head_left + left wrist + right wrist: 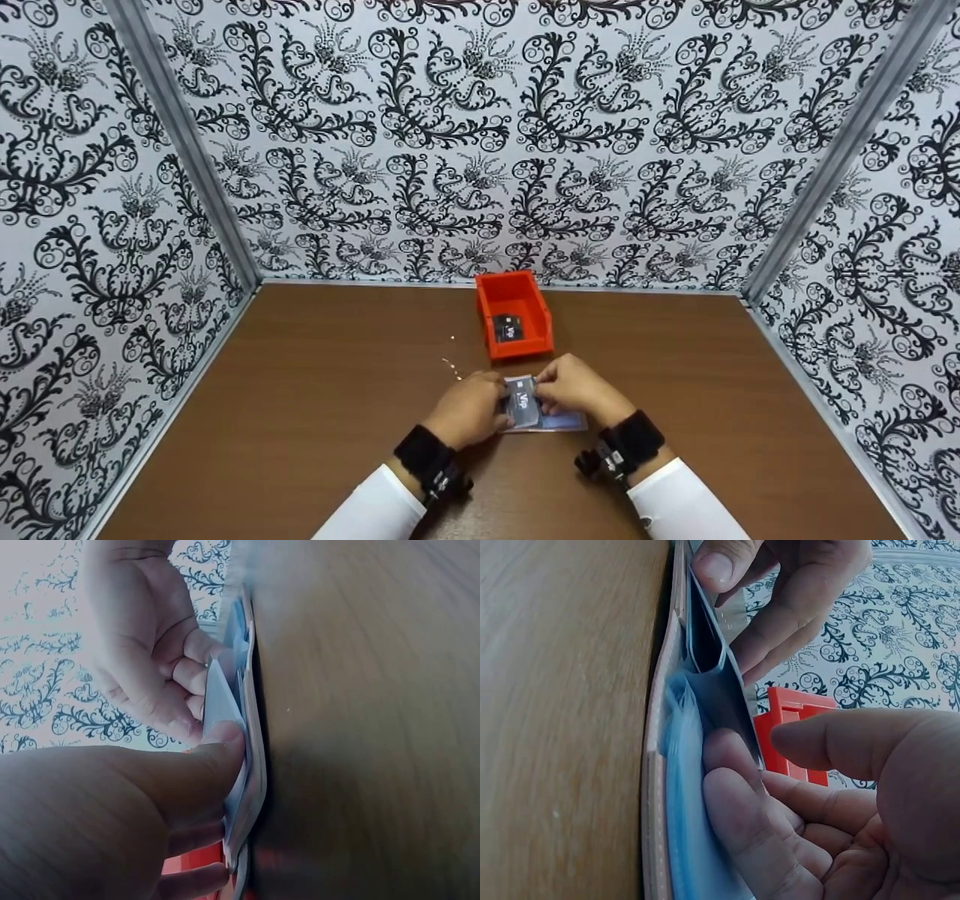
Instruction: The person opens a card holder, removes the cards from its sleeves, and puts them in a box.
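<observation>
A card holder (pixel 564 422) with clear bluish plastic sleeves (pixel 686 795) lies opened out on the table. Over its left part is a grey card (pixel 523 403) with "Vip" lettering, tilted up from the sleeves along its right edge. My left hand (pixel 469 406) grips the left side, its thumb pressing on the card (pixel 220 699) and its fingers at the holder's outer edge. At the raised edge, my right hand (pixel 576 386) pinches the card between thumb and fingers, fingers on the underside. Whether the card sits inside a sleeve is unclear.
Just beyond the hands stands a red open-front bin (pixel 521 347) with a dark "Vip" card (pixel 508 328) inside. Small pale bits (pixel 451 366) are scattered on the brown tabletop (pixel 337 375) left of the bin. Patterned walls (pixel 480 150) enclose the back and sides.
</observation>
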{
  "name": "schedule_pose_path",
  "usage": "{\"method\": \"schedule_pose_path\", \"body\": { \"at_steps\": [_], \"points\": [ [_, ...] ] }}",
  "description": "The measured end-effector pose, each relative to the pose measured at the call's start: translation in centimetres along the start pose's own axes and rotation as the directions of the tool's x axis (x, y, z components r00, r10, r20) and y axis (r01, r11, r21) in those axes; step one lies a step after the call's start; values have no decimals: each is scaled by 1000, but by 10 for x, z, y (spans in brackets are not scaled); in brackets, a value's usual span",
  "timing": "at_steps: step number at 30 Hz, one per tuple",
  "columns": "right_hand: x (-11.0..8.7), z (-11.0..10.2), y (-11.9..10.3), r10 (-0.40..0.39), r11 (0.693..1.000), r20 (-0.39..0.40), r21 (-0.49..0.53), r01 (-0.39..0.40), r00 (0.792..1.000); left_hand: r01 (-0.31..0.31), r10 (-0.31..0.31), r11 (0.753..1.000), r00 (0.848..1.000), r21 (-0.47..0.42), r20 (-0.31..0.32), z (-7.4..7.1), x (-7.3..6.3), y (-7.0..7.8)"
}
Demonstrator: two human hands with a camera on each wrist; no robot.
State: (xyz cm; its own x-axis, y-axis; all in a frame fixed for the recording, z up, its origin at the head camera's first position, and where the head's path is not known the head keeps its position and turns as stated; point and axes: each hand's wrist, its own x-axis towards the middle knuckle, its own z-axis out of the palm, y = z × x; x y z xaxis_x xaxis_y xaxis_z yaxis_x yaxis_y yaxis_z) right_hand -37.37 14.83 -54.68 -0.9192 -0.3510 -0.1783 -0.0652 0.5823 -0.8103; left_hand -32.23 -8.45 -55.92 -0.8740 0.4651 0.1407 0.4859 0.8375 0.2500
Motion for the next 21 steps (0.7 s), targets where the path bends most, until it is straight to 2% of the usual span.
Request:
{"method": "schedule_pose_path", "body": {
  "at_steps": [11, 21],
  "points": [
    [-1, -1, 1, -40, 999, 64, 25, 38, 997, -38, 38, 999, 998, 7, -57, 0, -1, 1],
    [-2, -3, 0, -9, 993, 95, 117, -2, 995, -7, 7, 1000, 999, 11, -39, 1, -1, 3]
  ]
}}
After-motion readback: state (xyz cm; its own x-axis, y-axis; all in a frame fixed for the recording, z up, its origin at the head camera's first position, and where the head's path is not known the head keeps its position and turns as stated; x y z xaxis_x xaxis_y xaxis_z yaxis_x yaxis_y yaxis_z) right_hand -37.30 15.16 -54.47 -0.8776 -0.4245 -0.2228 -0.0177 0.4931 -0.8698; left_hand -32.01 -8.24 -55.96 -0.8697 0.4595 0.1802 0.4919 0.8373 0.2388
